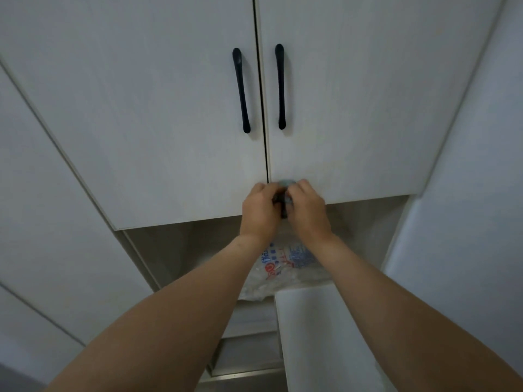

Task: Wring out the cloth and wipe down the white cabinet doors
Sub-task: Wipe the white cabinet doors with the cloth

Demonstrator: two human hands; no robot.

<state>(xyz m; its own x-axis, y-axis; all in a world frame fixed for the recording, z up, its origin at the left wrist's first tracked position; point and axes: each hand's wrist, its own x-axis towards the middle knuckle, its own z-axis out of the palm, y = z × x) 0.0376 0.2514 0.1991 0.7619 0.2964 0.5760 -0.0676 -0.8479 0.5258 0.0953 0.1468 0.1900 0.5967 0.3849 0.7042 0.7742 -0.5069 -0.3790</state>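
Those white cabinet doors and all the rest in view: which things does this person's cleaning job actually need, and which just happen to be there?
Needed:
small bunched greenish cloth
left hand, right hand, both gripping it
two white cabinet doors

Just there:
two black bar handles
clear printed plastic bag in the niche below

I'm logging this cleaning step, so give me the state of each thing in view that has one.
left cabinet door: closed
right cabinet door: closed
cloth: bunched up, gripped between both hands
left hand: curled round the cloth
right hand: curled round the cloth
plastic bag: crumpled, in the open recess below the doors
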